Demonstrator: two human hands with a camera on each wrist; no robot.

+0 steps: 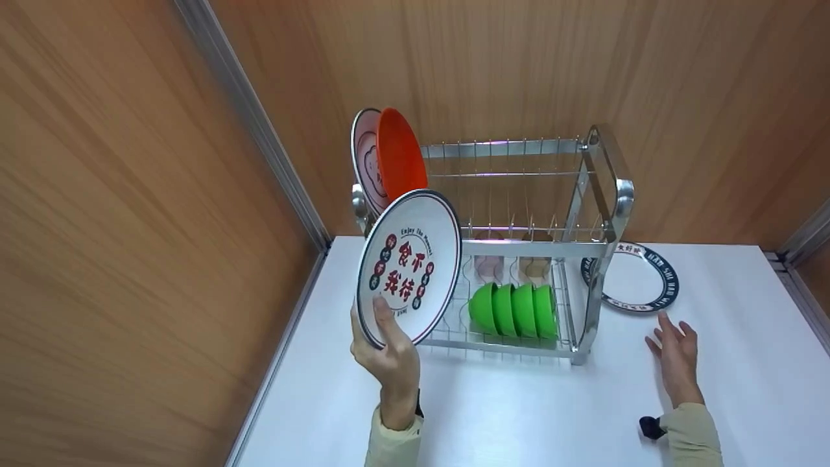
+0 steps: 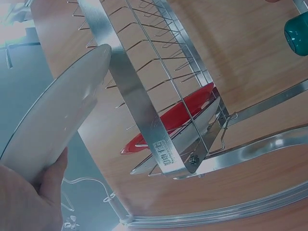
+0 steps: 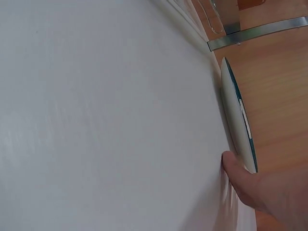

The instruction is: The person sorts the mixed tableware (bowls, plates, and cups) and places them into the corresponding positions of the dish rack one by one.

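My left hand (image 1: 392,360) grips a white plate (image 1: 408,298) by its lower edge, thumb on the printed face. Red characters and a dark rim line mark that face. The plate is tilted up in front of the dish rack (image 1: 538,250); its plain underside appears in the left wrist view. On the right, my right hand (image 1: 677,357) reaches out with loosely spread fingers, holding nothing. Just beyond its fingertips a white plate with a dark lettered rim (image 1: 634,279) lies on the table. Whether the fingers touch that plate I cannot tell.
A red-orange plate (image 1: 402,155) and a pink patterned plate (image 1: 367,152) stand in the rack's upper left. Several green bowls (image 1: 512,311) sit nested on the lower tier, with a pink cup (image 1: 489,267) and a tan cup (image 1: 535,269) behind. Wooden panels (image 1: 700,130) enclose the table.
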